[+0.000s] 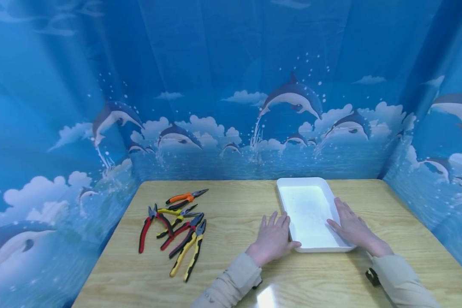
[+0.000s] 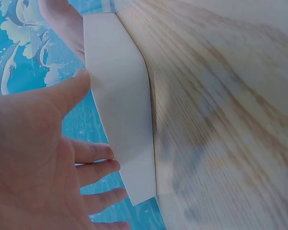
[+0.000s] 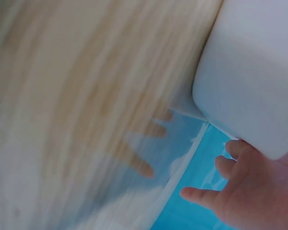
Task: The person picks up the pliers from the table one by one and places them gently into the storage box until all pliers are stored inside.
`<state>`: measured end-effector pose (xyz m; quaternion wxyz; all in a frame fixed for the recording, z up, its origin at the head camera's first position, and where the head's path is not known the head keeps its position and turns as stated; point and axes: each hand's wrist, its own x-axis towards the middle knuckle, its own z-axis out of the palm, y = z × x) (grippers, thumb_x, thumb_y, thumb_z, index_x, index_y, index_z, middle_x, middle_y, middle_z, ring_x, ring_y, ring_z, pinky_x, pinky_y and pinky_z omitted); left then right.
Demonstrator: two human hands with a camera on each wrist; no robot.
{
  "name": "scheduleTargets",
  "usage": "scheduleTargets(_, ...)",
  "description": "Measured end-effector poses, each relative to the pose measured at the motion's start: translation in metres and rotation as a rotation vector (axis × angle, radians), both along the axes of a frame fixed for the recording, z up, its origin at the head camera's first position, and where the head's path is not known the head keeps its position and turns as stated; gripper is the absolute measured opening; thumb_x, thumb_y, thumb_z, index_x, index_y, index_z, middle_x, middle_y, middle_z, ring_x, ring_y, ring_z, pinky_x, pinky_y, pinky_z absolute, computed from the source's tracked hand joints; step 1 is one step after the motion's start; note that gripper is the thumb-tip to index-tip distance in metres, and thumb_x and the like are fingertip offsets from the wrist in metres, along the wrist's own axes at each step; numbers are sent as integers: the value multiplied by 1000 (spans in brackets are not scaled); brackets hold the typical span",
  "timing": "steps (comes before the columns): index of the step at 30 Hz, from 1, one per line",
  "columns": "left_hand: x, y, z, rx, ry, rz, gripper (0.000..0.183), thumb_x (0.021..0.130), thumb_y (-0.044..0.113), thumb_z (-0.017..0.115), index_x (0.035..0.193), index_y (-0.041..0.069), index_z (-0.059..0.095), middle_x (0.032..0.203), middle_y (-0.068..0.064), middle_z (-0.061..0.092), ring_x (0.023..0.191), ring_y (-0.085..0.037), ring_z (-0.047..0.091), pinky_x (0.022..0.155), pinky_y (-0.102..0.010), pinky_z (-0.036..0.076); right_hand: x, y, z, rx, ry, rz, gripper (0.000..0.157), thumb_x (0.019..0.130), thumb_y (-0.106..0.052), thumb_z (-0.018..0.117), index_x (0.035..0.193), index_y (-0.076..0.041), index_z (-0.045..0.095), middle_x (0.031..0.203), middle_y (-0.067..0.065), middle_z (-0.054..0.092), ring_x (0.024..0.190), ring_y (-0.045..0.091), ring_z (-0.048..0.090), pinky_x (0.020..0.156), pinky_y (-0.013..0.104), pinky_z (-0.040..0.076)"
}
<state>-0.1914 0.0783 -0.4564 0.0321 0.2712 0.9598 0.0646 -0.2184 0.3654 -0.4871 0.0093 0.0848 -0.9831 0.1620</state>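
Right of centre in the lower half of the frame: a white rectangular tray (image 1: 308, 209), lying flat on the wood-grain table (image 1: 235, 205). You have your left hand (image 1: 273, 237) at its left side, fingers straight and spread, thumb reaching toward the near corner; from the left wrist, your thumb tip meets the tray's rim. Your right hand (image 1: 352, 226) is at the right side, thumb across the rim over the tray's inside, fingers extended along the outer edge; none curled round it, as far as you can see. Light sleeves (image 1: 235, 278) come in from the bottom of the frame.

Well apart, lower left, you have five pliers: an orange-handled pair (image 1: 188, 197) uppermost; a red pair (image 1: 149, 220) leftmost, crossing a yellow needle-nose pair (image 1: 182, 213); a red-and-black pair (image 1: 193, 223); a long yellow-and-black pair (image 1: 194, 238) lowest. Behind, a blue dolphin-print curtain (image 1: 215, 64) fills the upper frame.
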Motion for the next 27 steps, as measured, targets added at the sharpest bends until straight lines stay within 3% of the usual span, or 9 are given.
scheduleTargets(27, -1, -20, -1, 11, -46, 17, 82, 96, 63, 51, 158, 13, 33, 165, 0, 28, 152, -29, 25, 121, -53, 23, -4, -18, -3, -39, -35, 9, 83, 106, -37, 50, 156, 12, 4, 157, 41, 12, 142, 61, 15, 104, 80, 21)
